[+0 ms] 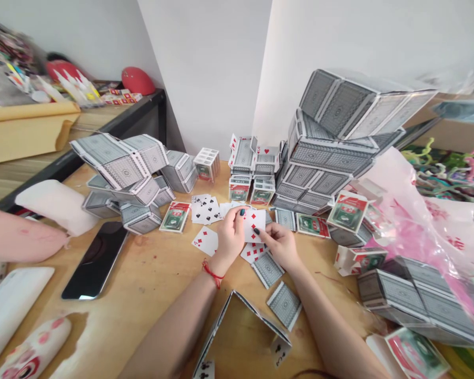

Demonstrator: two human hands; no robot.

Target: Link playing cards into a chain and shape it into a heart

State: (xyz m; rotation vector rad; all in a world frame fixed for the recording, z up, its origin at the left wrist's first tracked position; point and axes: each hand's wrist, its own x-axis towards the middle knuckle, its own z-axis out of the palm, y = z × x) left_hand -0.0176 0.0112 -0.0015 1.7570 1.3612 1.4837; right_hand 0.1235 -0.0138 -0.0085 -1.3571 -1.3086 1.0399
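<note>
Gripping one red diamonds card from both sides: fingers of the left hand curled narrow on its left edge, fingers of the right hand pinching its lower edge. Held face up, mid-frame, just above the tabletop and over more face-up diamond cards. Just left of the hands, a single card and a fan of black-suit cards, all face up. Just below the right hand, two face-down cards. Nearer the body, a tented strip of joined cards, apart from both hands.

Progress, judged from the layout: well along.
- Done: a heap of card-built blocks at left, a tall stack of blocks at right, a long block lower right.
- Left: the loose cards and the tented strip not yet part of any block.

Containers:
- Red-and-green deck boxes shut, lying or standing beside and behind the loose cards; contents hidden.
- One open deck box right of the hands, flap up; cannot tell whether cards inside.
- Pink plastic bag spread at right, partly over the blocks, with another boxed deck at its edge; rest of contents unclear.

Dark phone flat at left, well apart from the hands.
</note>
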